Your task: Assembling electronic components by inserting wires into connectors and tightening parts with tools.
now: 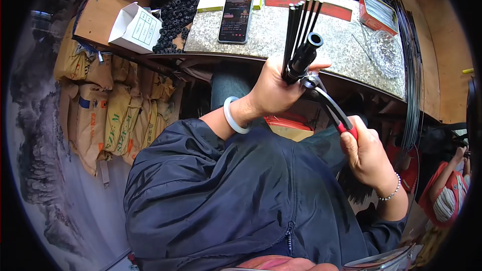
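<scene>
My left hand, with a pale bangle at its wrist, is wrapped round a black tubular part with a round open end. Several thin black rods stand up beside the tube from the same grip, much like umbrella ribs. Closed on the red handles of a pair of pliers is my right hand. The pliers' jaws reach the lower end of the tube, beside my left fingers. Whether they bite on anything there is too small to tell.
On the speckled worktop lie a phone, a yellow box and a glass dish of small metal pieces. A red tin stands behind the dish. Black parts heap along the back; long rods hang at right. Another person sits far right.
</scene>
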Motion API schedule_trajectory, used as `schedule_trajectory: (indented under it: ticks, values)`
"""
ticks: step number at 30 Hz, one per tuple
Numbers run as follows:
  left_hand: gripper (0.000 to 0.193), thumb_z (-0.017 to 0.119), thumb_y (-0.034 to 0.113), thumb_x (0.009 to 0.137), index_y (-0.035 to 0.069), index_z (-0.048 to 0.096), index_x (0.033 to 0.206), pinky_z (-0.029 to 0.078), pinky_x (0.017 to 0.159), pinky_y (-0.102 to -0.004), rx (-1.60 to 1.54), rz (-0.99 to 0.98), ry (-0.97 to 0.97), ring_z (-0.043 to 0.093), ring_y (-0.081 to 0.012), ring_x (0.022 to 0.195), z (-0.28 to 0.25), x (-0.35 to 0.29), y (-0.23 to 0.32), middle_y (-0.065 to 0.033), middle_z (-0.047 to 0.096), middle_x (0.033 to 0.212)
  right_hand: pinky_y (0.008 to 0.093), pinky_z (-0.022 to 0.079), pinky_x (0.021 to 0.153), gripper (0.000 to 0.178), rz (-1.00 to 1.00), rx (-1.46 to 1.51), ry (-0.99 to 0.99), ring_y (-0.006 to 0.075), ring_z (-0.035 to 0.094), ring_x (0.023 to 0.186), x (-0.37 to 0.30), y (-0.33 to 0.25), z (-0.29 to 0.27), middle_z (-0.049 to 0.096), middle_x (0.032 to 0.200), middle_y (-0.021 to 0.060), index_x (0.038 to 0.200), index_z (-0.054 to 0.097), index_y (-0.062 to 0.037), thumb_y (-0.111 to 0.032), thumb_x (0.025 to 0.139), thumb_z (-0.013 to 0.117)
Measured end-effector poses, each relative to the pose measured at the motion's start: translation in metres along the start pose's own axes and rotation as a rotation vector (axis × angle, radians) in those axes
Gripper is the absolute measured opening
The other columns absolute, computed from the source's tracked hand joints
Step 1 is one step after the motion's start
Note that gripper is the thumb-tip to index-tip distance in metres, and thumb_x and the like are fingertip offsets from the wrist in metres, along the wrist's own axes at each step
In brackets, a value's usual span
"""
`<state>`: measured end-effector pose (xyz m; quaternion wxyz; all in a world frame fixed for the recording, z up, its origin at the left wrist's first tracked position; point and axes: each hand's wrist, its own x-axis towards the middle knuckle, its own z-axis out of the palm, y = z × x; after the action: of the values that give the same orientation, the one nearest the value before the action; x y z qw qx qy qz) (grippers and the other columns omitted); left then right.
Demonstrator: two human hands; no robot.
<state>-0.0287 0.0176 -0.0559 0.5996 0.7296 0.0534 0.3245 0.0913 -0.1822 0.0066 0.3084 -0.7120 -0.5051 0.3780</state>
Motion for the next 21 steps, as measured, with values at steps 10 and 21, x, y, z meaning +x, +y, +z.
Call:
schedule_trajectory:
  ticks: [10, 21]
  values:
    - [0.035, 0.056, -0.008, 0.081, 0.004, 0.064, 0.113, 0.05, 0.065, -0.0241, -0.007, -0.019, 0.006, 0.062, -0.0091, 0.071, -0.005, 0.011, 0.007, -0.0077, 0.07, 0.09, 0.032, 0.04, 0.053, 0.013, -0.087, -0.198, 0.216, 0.0283, 0.048, 0.055, 0.004, -0.005, 0.002, 0.049, 0.067, 0.0137, 0.096, 0.046, -0.0017, -0.009, 0.091, 0.055]
    - [0.037, 0.057, 0.016, 0.094, -0.007, 0.053, 0.123, 0.025, 0.04, -0.0163, -0.199, -0.169, 0.097, 0.033, 0.0015, 0.043, -0.003, 0.017, 0.024, 0.0092, 0.041, 0.053, 0.031, 0.049, 0.081, 0.021, -0.026, 0.554, 0.004, 0.0179, 0.062, 0.088, -0.012, 0.013, 0.016, 0.06, 0.105, 0.016, 0.107, 0.043, -0.0024, -0.021, 0.098, 0.045]
